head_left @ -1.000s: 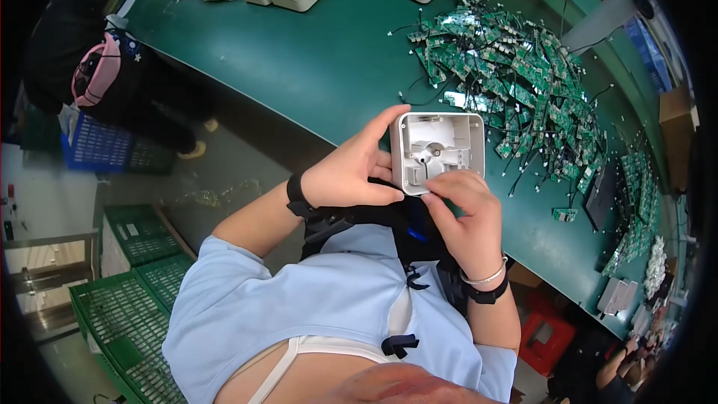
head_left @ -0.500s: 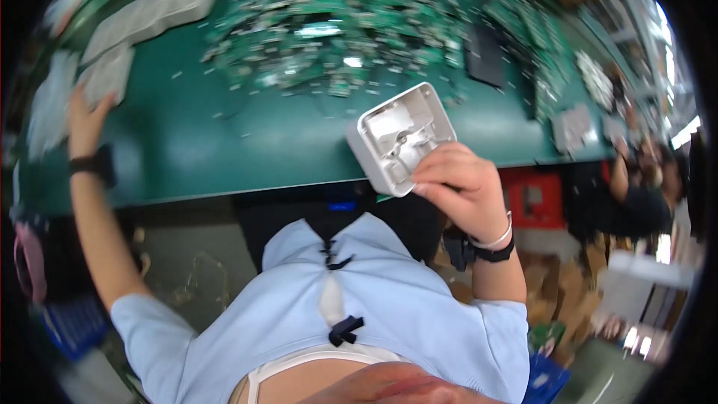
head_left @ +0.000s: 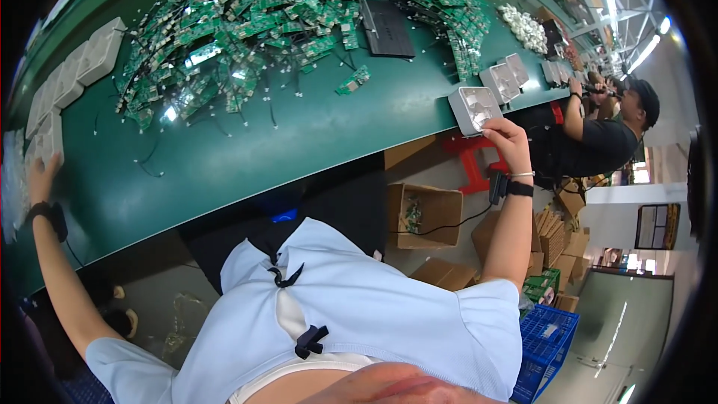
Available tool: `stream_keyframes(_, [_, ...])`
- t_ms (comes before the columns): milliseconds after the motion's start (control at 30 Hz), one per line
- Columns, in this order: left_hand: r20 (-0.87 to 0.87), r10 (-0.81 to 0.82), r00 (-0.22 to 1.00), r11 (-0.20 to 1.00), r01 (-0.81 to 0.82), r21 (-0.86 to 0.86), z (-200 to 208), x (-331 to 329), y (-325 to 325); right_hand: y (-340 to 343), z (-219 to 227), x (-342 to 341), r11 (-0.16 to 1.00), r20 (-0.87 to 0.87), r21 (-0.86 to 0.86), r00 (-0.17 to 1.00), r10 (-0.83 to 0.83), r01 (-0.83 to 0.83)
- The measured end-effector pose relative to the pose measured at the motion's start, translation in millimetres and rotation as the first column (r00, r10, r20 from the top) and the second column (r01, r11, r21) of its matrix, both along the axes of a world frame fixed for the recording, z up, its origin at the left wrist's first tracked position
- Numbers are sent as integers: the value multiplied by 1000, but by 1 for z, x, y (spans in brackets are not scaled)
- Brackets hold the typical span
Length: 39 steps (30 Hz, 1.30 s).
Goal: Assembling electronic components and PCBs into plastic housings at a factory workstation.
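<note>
At the right end of the bench, my right hand (head_left: 508, 140) pinches the near edge of a square white plastic housing (head_left: 465, 114), its hollow inside facing up with fittings in it. Other white housings (head_left: 499, 84) stand just beyond it. My left arm reaches out to the far left, where my left hand (head_left: 43, 178) grips the near end of another white housing (head_left: 51, 137); part of its fingers is hidden. A row of similar housings (head_left: 99, 51) runs along the bench behind that one.
Green circuit boards with black wires (head_left: 247, 22) lie heaped across the green bench (head_left: 247, 153). Beyond them are a dark flat box (head_left: 387, 28), a second board pile (head_left: 441, 7) and small white parts (head_left: 523, 28). A co-worker (head_left: 609, 116) sits at right; a cardboard box (head_left: 425, 217) stands below.
My view has swung to the right. My right hand has carried its housing rightward to beside the other housings. The left hand has closed on the near housing at left.
</note>
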<state>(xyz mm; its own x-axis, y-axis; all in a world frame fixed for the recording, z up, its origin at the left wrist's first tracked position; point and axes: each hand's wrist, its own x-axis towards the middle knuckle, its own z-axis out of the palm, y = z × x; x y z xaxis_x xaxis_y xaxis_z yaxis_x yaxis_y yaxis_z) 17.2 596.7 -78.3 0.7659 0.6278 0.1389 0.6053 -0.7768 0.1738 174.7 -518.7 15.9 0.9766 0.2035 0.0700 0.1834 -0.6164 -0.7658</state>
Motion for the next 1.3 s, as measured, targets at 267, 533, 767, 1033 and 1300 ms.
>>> stream_keyframes(267, [37,90,995,951,-75,-300,17,-65,-27,-36,-19,42,995,-10,101,1000,9,-7])
stream_keyframes(533, [401,-168,900,965,233,-117,51,-147,-270,-79,-16,55,1000,-30,24,999,14,-13])
stream_keyframes(767, [419,-203,885,940,296,-169,53,-156,-359,-82,-29,61,1000,67,13,998,1,-2])
stream_keyframes(1033, [442,-243,863,925,344,-163,53,-141,-396,-117,-29,88,996,148,-18,986,-80,84])
stream_keyframes(1300, [403,-343,849,919,392,-44,59,-129,-429,25,-21,59,916,509,-68,804,-308,394])
